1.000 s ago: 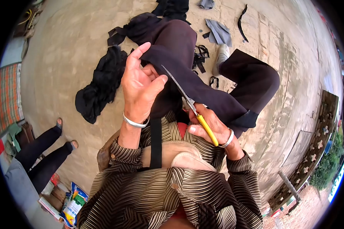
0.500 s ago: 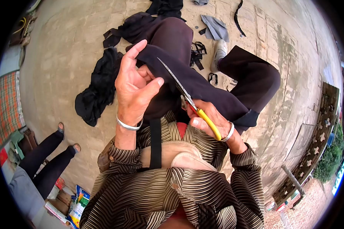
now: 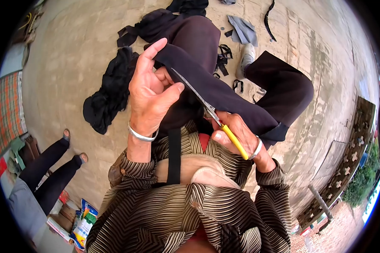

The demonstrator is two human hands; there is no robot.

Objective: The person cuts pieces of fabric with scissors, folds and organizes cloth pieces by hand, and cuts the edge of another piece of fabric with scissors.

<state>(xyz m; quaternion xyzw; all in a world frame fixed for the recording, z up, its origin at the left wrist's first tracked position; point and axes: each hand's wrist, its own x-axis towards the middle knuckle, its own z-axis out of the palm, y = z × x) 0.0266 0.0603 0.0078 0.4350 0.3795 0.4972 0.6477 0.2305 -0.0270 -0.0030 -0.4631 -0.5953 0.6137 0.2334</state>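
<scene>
My right hand grips a pair of scissors with yellow handles, the long blades pointing up and left across dark cloth. That cloth lies stretched over my lap between both hands. My left hand is at its upper left end, index finger and thumb extended and apart. The other fingers are curled at the cloth's edge and seem to hold it; the cloth partly hides the contact. The blades look nearly closed, their tip close to my left fingers.
Crumpled black cloth lies on the paved ground to the left. Black scraps, a grey cloth piece and a dark strip lie ahead. Another person's legs show at left. A low patterned wall runs along the right.
The scissors have turned slightly, with the handles closer together and the tip a little lower. My left hand has barely moved; the whole view has shifted slightly.
</scene>
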